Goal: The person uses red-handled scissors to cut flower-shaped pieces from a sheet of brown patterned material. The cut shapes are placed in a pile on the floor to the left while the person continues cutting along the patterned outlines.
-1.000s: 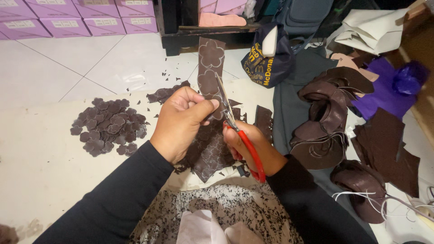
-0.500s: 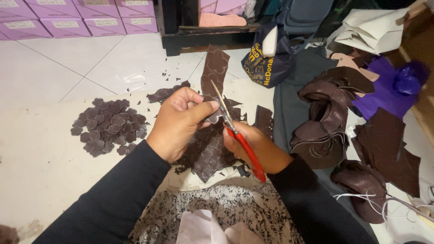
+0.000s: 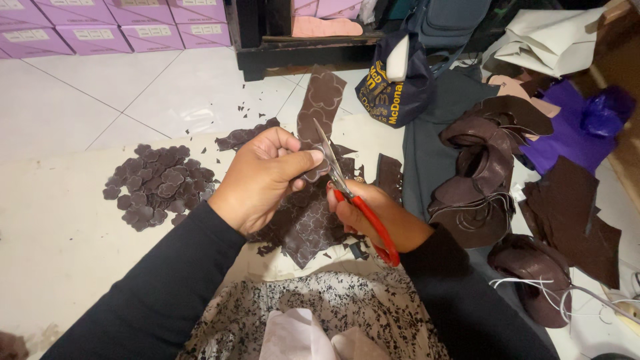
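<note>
A person's left hand (image 3: 263, 177) pinches a long strip of dark brown leather marked with flower outlines (image 3: 313, 167), held up off the floor so the blades can follow a line. The right hand (image 3: 377, 217) is clenched on red-handled scissors (image 3: 357, 203), blades at the strip's edge. Cut brown flower pieces (image 3: 157, 187) lie heaped to the left, on the pale floor (image 3: 67, 220).

We have tilted the leather strip (image 3: 319, 107) rightward above our fingers (image 3: 303, 160), and the scissors (image 3: 353, 197) now bite its lower edge beside them.
</note>
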